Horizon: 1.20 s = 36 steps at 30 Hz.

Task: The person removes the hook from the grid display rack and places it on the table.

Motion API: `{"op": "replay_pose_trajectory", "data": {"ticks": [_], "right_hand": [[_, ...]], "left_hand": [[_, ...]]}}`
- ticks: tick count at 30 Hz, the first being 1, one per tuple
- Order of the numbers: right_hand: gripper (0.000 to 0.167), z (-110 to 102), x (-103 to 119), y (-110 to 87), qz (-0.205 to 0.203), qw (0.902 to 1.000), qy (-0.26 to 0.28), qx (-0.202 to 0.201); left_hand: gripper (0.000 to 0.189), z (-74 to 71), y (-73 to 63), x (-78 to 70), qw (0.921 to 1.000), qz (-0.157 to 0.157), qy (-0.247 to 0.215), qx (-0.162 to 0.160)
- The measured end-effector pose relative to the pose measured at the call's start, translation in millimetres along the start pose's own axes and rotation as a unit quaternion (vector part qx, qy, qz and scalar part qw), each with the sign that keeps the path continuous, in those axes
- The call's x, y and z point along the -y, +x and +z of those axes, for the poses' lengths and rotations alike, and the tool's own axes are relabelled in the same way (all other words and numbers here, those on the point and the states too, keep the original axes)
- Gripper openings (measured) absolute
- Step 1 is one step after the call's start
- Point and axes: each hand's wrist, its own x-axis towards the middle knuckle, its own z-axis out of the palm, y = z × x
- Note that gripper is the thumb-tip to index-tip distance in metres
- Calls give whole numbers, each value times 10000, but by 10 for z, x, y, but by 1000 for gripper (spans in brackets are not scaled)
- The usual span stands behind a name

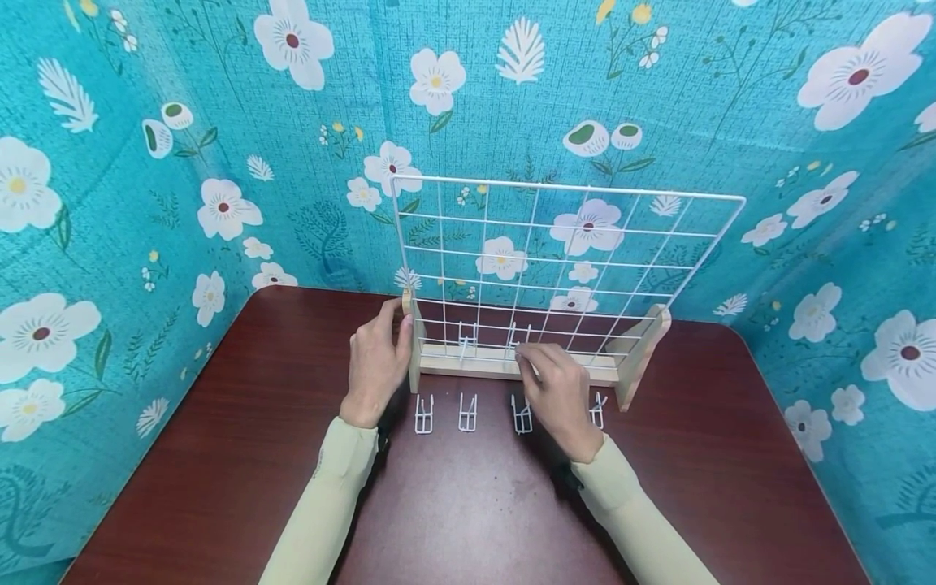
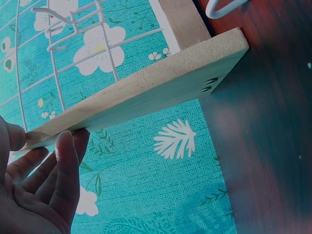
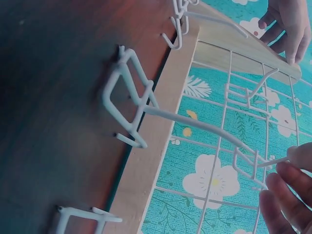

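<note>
A white wire grid rack [image 1: 563, 227] stands upright between two wooden side panels. My left hand [image 1: 373, 361] holds the left wooden panel [image 2: 141, 80] near its upper end, thumb on one side and fingers on the other. At the lower part of the grid, my right hand [image 1: 559, 394] pinches the arm of a white wire hook [image 3: 255, 165] between thumb and fingers. The hook's frame lies against the grid wires; whether it is latched I cannot tell. To its left, another white hook [image 3: 249, 97] hangs on the grid.
Several white wire hooks, among them a leftmost hook [image 1: 424, 418], lie in a row on the dark red table [image 1: 241, 455] before the rack. A wooden crossbar [image 1: 468, 366] joins the panels low down. Behind hangs a teal flowered cloth [image 1: 468, 122].
</note>
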Motion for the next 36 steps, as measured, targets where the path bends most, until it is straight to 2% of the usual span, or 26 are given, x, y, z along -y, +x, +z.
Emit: {"op": "replay_pose_trajectory", "data": {"ticks": [16, 23, 36], "right_hand": [[10, -146, 60, 64, -75, 9999, 12, -109], [8, -195, 139, 49, -429, 9988, 48, -243], [9, -217, 235, -45, -623, 9975, 291, -168]], "left_hand": [[31, 5, 7, 13, 10000, -51, -2, 49], [28, 5, 10, 6, 10000, -80, -7, 9], [28, -1, 2, -4, 9999, -97, -31, 48]]}}
